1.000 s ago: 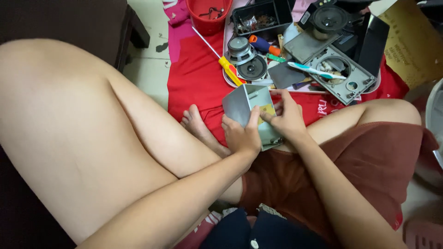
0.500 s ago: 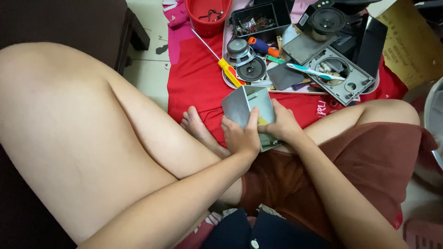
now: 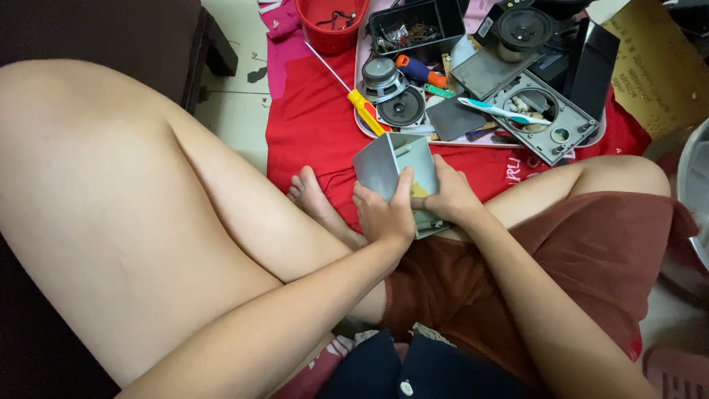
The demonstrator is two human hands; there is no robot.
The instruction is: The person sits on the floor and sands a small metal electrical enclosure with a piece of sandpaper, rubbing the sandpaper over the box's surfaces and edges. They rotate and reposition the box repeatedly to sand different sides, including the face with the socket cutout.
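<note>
**A:** so what's in the hands here? hard to make out from the head cam

**B:** both are wrapped around a grey box-shaped speaker shell (image 3: 395, 174), open side facing up. The left hand (image 3: 382, 216) grips its near left edge with the thumb up along the wall, the right hand (image 3: 448, 197) clasps the right side with fingers curled over the rim. Something yellowish shows inside, can't tell what it is.

**A:** and where's the box sitting?

**B:** held just above the lap, between the knees, over the red cloth (image 3: 310, 125) spread on the floor. Bare foot (image 3: 310, 196) is just left of it.

**A:** rest of the mess?

**B:** white tray (image 3: 360, 122) right behind the box, packed. Two loose round speaker drivers (image 3: 391, 92), a yellow-handled screwdriver (image 3: 354, 92) lying slantwise off the tray's left edge, a grey front panel with a round hole (image 3: 546, 114) and a teal-and-white toothbrush (image 3: 498, 111) lying across it. A black tub of small parts (image 3: 417, 26) at the back, a red basket (image 3: 331, 22) to its left, and a bigger black speaker (image 3: 521, 29) top right. Brown cardboard (image 3: 653, 70) off to the far right.
</note>
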